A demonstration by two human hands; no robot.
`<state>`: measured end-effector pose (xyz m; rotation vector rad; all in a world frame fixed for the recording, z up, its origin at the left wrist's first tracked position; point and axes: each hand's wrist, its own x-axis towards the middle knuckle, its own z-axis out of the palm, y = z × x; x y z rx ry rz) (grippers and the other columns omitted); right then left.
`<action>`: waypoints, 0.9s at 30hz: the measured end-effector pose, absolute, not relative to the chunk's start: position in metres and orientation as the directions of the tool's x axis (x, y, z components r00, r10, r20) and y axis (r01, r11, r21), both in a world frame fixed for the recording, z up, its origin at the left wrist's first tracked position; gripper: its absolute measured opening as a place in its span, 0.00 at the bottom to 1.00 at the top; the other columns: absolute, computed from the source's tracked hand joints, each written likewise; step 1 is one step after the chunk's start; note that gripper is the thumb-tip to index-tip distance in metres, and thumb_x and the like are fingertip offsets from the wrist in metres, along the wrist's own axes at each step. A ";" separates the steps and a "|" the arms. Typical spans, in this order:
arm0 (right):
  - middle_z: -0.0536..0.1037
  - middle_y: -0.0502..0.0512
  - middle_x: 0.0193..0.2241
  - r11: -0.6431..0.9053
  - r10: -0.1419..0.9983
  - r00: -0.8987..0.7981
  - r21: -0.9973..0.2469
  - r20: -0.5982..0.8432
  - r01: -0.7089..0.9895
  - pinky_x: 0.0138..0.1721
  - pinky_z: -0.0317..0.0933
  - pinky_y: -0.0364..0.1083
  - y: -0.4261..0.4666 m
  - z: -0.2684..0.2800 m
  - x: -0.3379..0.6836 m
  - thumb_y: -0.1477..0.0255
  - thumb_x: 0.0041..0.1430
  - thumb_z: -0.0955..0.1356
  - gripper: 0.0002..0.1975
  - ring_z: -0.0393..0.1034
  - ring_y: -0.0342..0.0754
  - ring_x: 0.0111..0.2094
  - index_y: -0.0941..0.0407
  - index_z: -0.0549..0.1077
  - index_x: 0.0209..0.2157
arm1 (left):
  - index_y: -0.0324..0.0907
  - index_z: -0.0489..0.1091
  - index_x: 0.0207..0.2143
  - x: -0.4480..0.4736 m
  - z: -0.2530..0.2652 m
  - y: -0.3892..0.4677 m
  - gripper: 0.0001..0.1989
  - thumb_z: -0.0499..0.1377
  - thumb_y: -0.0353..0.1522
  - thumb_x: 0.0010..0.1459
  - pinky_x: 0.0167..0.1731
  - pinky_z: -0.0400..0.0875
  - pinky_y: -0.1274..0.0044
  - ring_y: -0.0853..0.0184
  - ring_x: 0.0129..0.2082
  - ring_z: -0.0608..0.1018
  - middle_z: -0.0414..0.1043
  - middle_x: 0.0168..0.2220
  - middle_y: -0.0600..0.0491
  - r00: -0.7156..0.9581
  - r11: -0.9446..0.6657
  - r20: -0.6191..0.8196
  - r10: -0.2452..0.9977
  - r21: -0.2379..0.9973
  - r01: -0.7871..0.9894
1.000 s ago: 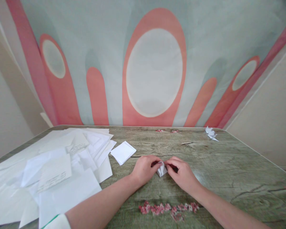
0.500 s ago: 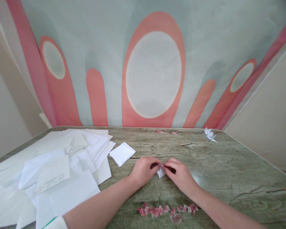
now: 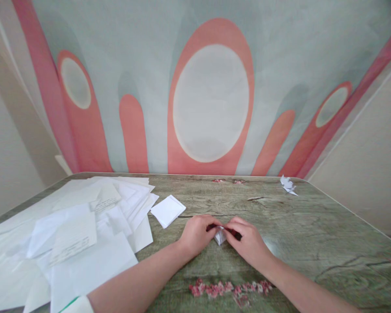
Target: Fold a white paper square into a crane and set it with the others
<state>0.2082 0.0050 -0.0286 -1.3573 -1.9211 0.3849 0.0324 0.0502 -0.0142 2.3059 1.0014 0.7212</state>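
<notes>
A small folded piece of white paper (image 3: 219,237) sits low over the tabletop between my two hands, its lower corner pointing toward me. My left hand (image 3: 197,232) pinches its upper left edge between thumb and fingers. From the other side, my right hand (image 3: 246,237) grips the upper right edge the same way. The fingertips nearly meet at the top of the paper and hide part of it. To the left of my left hand lies a short stack of square white paper (image 3: 168,211).
Many loose white sheets (image 3: 94,269) overlap across the left of the wood-patterned table (image 3: 313,243), some with printed lines. Folded white paper shapes (image 3: 288,185) lie at the far right corner. A patterned backdrop (image 3: 156,52) rises behind the table's far edge.
Both hands keep their pinch on the folded paper and have barely moved. Slightly more of the paper's upper part shows between the fingertips. The whole view has shifted a little.
</notes>
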 end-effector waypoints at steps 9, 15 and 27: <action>0.72 0.53 0.29 0.521 0.846 -0.224 -0.658 0.484 0.544 0.35 0.62 0.44 0.001 -0.018 0.208 0.72 0.59 0.63 0.08 0.67 0.45 0.32 0.55 0.75 0.35 | 0.46 0.75 0.34 0.032 -0.015 0.051 0.11 0.55 0.25 0.52 0.36 0.66 0.80 0.68 0.34 0.74 0.75 0.32 0.56 0.598 -0.609 0.277 0.752 0.641 0.468; 0.71 0.53 0.29 0.529 0.843 -0.244 -0.661 0.479 0.532 0.33 0.62 0.43 0.008 -0.024 0.209 0.73 0.58 0.64 0.07 0.67 0.45 0.31 0.55 0.75 0.35 | 0.46 0.75 0.33 0.032 -0.016 0.051 0.13 0.54 0.24 0.51 0.37 0.66 0.80 0.68 0.35 0.75 0.76 0.33 0.56 0.597 -0.610 0.291 0.748 0.656 0.444; 0.72 0.53 0.29 0.560 0.805 -0.280 -0.513 0.523 0.651 0.35 0.60 0.45 0.009 -0.025 0.209 0.73 0.58 0.64 0.05 0.66 0.46 0.32 0.55 0.73 0.33 | 0.46 0.76 0.34 0.032 -0.017 0.052 0.14 0.54 0.23 0.50 0.40 0.66 0.80 0.68 0.36 0.75 0.76 0.35 0.56 0.608 -0.618 0.298 0.736 0.663 0.422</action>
